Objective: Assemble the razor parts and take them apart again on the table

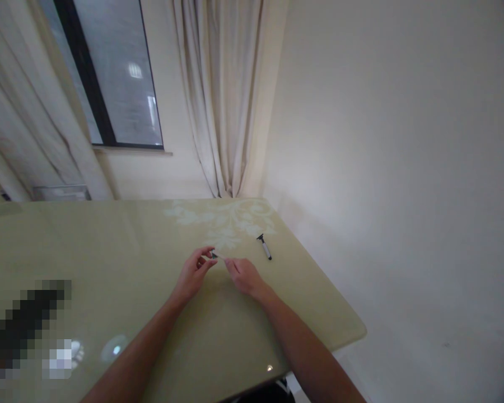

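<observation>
Above the table, both hands hold a small razor [219,256] with a pale handle and a dark, partly greenish head. The thumb and fingers of my left hand [193,272] close around its head from the left. My right hand [244,275] pinches the handle's end and covers part of it. A second razor [266,248], with a black head and a grey and black handle, lies on the table just beyond my right hand, touched by neither hand.
The glossy pale-green table [109,240] has a white floral pattern near its far right corner. A plain wall [382,168] runs along the right side. Curtains [222,101] and a window [117,73] are behind the table. A blurred dark patch [25,324] appears at left.
</observation>
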Available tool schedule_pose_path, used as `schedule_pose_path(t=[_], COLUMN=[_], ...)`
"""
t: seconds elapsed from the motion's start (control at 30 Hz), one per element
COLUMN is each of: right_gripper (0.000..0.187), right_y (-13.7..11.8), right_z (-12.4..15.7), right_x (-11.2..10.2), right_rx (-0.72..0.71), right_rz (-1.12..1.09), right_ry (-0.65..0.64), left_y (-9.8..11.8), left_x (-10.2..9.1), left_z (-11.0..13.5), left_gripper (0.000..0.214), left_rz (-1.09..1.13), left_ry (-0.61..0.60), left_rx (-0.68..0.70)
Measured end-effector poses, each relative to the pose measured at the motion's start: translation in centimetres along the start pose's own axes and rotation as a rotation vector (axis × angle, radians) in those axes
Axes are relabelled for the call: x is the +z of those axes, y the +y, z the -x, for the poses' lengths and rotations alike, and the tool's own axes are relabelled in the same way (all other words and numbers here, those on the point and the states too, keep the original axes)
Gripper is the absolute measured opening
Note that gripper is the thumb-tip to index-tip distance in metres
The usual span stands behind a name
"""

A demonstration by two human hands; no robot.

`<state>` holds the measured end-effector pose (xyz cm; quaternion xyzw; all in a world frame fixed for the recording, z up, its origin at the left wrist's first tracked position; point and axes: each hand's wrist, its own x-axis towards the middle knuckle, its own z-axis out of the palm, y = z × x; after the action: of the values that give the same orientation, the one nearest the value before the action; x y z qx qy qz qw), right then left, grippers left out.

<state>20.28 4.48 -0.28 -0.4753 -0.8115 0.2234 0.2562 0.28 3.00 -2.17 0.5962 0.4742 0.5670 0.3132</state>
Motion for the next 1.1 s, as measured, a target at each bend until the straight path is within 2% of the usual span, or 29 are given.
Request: schedule_pose_path(t=[0.1,0.23,0.37,0.5,0.63,0.77,0.9,1.03,1.1], right_gripper=[0.05,0.049,0.049,0.048,0.05,0.049,0.047,0.048,0.047], right_y=[0.0,-0.1,-0.1,0.2,0.2,0.1,0.3,0.7,0.8], right_z=[0.1,0.3,0.5,0.5,0.6,0.9,1.1,1.0,1.0], right_x=[-0.1,-0.5,-0.6,-0.4,-0.5,-0.7,-0.7,-0.5,-0.6], right_rx=[0.047,-0.021,0.046,-0.019,0.049,-0.027,0.02,-0.046,-0.033], right_rz=[0.078,0.114,0.188,0.187,0.224,0.217,0.232,0.183,0.186], right_ry=[0.036,0.019,0.063,0.038,0.072,0.046,0.068,0.031,0.043], left_y=[-0.1,0.1,0.3,0.2,0.3,0.3,0.2,0.3,0.3], left_x=[0.1,0.2,0.4,0.3,0.2,0.3,0.6,0.6,0.5], left_z=[0.1,0.3,0.4,0.5,0.5,0.7,0.9,1.0,1.0], left_gripper=[0.04,0.04,0.038,0.037,0.036,0.037,0.037,0.039,0.039], left_rz=[0.002,0.006,0.002,-0.007,-0.001,0.02,0.017,0.013,0.011], left_ry=[0.005,0.011,0.0,-0.022,-0.033,-0.026,-0.046,-0.053,-0.054], left_rx=[0.008,0.008,0.021,0.036,0.028,0.019,0.016,0.016,0.015])
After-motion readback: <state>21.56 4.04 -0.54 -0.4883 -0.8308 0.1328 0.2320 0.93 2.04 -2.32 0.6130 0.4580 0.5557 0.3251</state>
